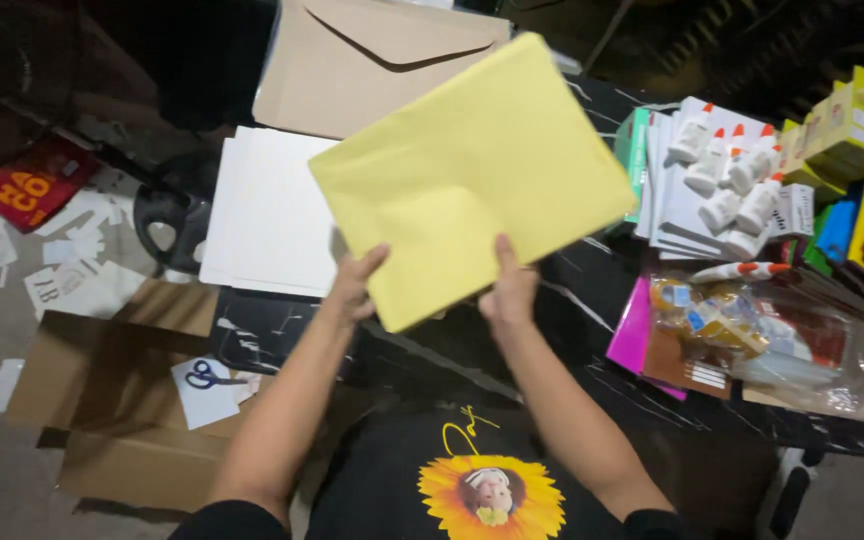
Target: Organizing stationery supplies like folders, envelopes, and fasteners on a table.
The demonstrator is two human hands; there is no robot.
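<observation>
Both of my hands hold a yellow sheet of paper (472,170) up over a black marbled table (572,300). My left hand (354,283) grips its lower left edge, thumb on top. My right hand (508,290) grips the lower edge a little to the right. The sheet is tilted, with its far corner pointing up and away from me. Beneath and behind it lie a stack of white paper (267,210) and a large brown envelope (362,60).
White glue bottles (732,170) lie on notebooks at the right, beside yellow boxes (852,120) and coloured card. A clear plastic bag of supplies (772,330) sits at the front right. On the floor left are a cardboard box (112,400), blue scissors (207,378) and paper scraps.
</observation>
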